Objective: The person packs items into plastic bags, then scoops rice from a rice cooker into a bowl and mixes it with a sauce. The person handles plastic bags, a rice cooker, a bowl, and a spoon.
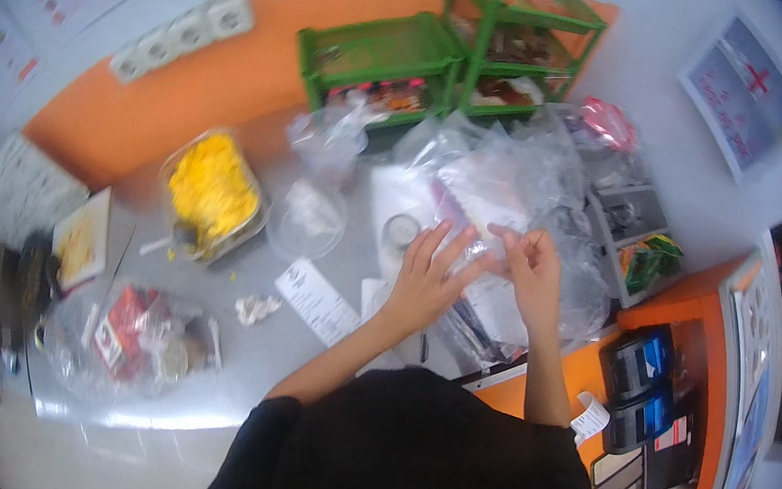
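My left hand (431,281) reaches over the counter with its fingers spread, palm down. Close to its right, my right hand (536,270) has its fingers partly curled. Shiny clear plastic film (475,248) shows between the two hands; blur hides whether the right fingers pinch it. Beyond the fingertips lies a pile of clear plastic bags (524,166). A small round clear lid or cup (402,231) sits just past the left fingertips. Under my wrists are a flat plastic packet with dark contents (472,333) and a black pen (424,347). A printed receipt (319,300) lies left of my left forearm.
A tub of yellow food (213,191) and a round clear container (307,221) stand to the left. Nearer is a tied bag of goods (138,339). Green shelf racks (384,38) line the back, a grey divided tray (629,197) the right. Card terminals (638,365) sit below right.
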A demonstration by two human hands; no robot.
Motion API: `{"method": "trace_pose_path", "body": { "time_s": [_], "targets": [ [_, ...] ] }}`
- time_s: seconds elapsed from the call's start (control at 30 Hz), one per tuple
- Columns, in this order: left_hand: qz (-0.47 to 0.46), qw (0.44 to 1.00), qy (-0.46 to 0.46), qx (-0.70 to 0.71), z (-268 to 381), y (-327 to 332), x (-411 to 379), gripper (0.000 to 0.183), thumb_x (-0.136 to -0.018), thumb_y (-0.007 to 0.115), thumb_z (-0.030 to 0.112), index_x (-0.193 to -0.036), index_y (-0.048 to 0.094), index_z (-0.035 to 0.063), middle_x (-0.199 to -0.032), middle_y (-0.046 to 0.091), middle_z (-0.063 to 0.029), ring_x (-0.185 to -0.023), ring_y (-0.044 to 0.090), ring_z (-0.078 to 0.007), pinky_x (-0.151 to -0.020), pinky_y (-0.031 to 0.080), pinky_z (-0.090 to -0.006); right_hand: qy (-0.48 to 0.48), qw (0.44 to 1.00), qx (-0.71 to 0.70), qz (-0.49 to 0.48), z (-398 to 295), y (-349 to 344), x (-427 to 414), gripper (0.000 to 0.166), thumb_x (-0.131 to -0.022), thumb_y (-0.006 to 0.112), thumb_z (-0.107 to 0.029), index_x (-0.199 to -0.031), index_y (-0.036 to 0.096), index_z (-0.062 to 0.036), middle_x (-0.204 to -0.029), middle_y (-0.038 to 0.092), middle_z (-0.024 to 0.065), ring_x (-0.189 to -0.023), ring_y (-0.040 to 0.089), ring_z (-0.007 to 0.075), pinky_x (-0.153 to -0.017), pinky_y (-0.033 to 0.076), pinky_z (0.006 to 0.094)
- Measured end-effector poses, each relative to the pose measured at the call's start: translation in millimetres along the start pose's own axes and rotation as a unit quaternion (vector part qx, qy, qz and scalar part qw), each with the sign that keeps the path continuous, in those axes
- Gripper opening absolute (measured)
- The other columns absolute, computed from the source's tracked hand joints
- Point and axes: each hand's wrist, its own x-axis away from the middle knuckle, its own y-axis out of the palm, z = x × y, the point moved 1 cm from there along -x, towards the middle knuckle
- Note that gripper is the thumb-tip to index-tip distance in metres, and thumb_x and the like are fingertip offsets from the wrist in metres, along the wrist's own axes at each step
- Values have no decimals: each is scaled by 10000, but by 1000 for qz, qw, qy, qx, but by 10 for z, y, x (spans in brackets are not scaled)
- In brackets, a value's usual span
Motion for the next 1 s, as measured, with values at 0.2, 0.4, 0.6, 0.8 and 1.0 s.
{"method": "trace_pose_path", "body": {
  "time_s": [0.2,0.4,0.6,0.8,1.0],
  "targets": [
    [-90,983,-137,81,-84,-59,478,484,-663,602,71,-1125,460,90,-1195,399,-129,-1081,390,-259,-896,320,-372,266,866,-404,-130,-288,312,430,165,-857,453,-169,-818,487,-13,-1018,530,134,-875,547,173,-759,430,268],
    [16,681,-503,532,-73,-302,947,258,-792,535,63,-1040,498,3,-917,554,-74,-779,516,-118,-695,414,-238,4,976,-77,-201,-34,456,593,279,-831,480,-120,-1094,482,-26,-1150,476,155,-1026,488,218,-835,391,310],
    [-37,639,-595,485,-10,-442,1198,165,-771,594,120,-891,567,9,-782,600,-49,-711,551,-84,-625,432,-200,-73,945,98,-303,-185,779,846,441,-700,632,-132,-1099,483,-18,-1132,493,135,-1030,467,248,-881,347,326],
    [35,580,-571,580,18,-403,1279,242,-791,584,201,-930,570,3,-815,597,-55,-729,552,-93,-638,439,-206,-45,930,116,-346,-22,916,900,399,-700,626,-100,-1076,511,-34,-1100,508,141,-989,493,268,-828,384,326],
    [60,610,-589,526,-94,-259,1661,294,-803,567,189,-1023,541,-4,-826,593,-53,-744,547,-94,-685,431,-214,-150,916,183,-324,203,895,880,396,-690,629,-93,-1069,533,-29,-1129,482,134,-1001,475,262,-834,378,318]
  ]
}}
